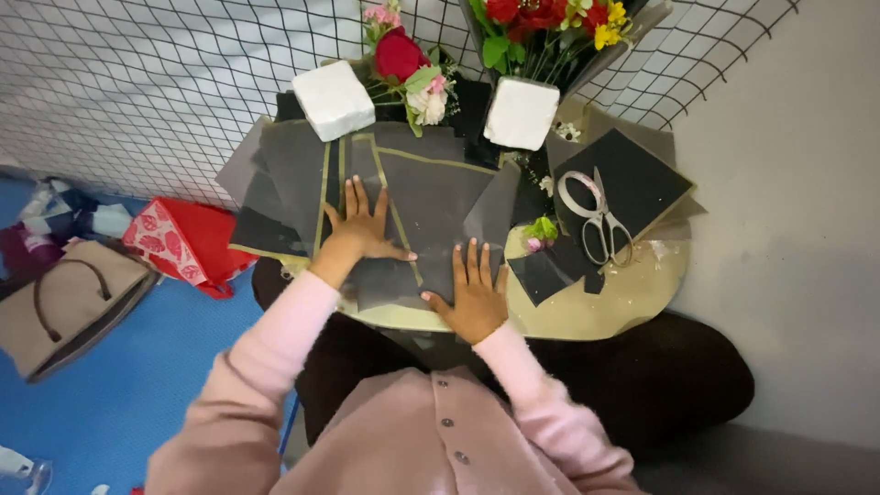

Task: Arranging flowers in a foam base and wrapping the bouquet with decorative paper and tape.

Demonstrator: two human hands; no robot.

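I see my left hand (pixel 362 225) flat, fingers spread, grip open on the dark wrapping sheets (pixel 431 197), my right hand (pixel 472 293) flat and open on their near edge, sheets covering the round table (pixel 596 312), scissors (pixel 600 220) right, foam blocks (pixel 333 99) behind

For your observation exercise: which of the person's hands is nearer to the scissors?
Right. The right hand lies flat on the dark paper sheets, below-left of the scissors; the left hand lies farther left on the sheets.

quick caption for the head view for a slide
Both hands, left hand and right hand, press flat on dark wrapping sheets on a round table, beside scissors and flowers.
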